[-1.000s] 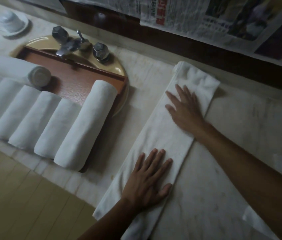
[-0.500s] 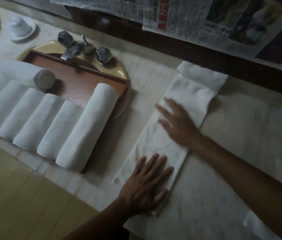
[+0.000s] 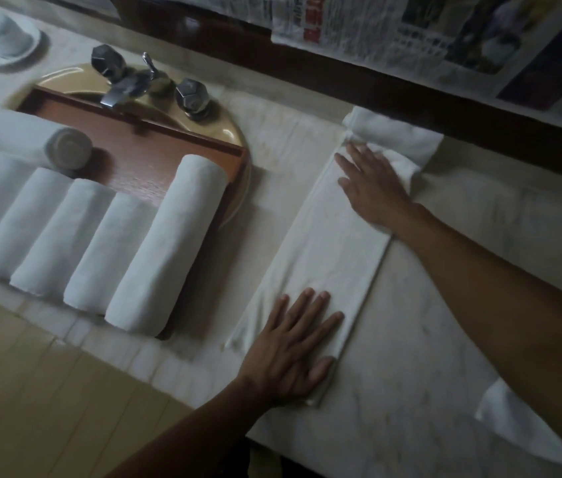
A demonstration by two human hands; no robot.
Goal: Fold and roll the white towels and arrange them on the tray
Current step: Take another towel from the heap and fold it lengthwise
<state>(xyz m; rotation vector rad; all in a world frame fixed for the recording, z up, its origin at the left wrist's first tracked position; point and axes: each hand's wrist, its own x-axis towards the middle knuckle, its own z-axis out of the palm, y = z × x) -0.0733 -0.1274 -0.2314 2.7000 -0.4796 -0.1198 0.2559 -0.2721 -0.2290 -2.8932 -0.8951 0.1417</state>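
I see a faucet [image 3: 124,86] on the tan sink [image 3: 229,134]; left of the faucet a white dish [image 3: 7,34], right of it newspapers [image 3: 410,32] above the tabletop [image 3: 445,339].

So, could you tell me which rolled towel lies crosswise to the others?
The rear rolled towel, showing its spiral end; the other rolls lie parallel in a row.

A bare strip of pale marble counter [image 3: 272,215] is left between the brown wooden tray [image 3: 155,157], filled with rolled white towels [image 3: 165,243], and the long folded white towel [image 3: 328,257]. Open counter on the right is crossed by the right forearm [image 3: 500,288]. The far side is closed by a dark wooden ledge [image 3: 307,74].
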